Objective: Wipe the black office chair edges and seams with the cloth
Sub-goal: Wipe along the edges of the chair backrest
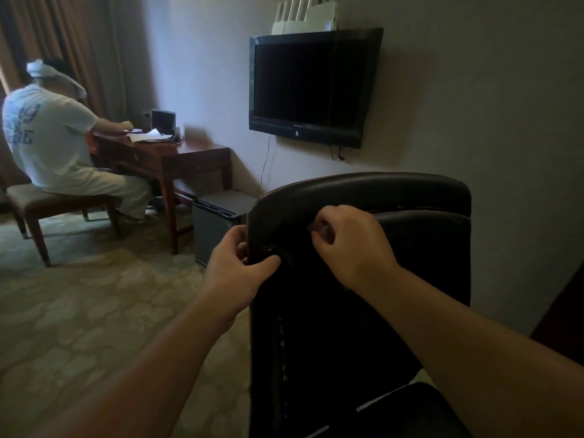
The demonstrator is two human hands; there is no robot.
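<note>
The black office chair (395, 248) stands in front of me with the rear of its backrest facing me. Its padded top edge curves across the middle of the view. My left hand (235, 270) grips the backrest's left edge, with the thumb lying on the rear face and the fingers wrapped round the side. My right hand (347, 245) is curled against the upper rear of the backrest, just below the top seam. It pinches a small dark wad, seemingly the cloth (320, 230), which the fingers mostly hide.
A small grey cabinet (218, 222) stands just left of the chair. Beyond it a wooden desk (177, 159) stands with a person (53, 137) sitting at it on a stool. A dark TV (311, 86) hangs on the wall ahead. Patterned carpet (94, 311) lies to the left.
</note>
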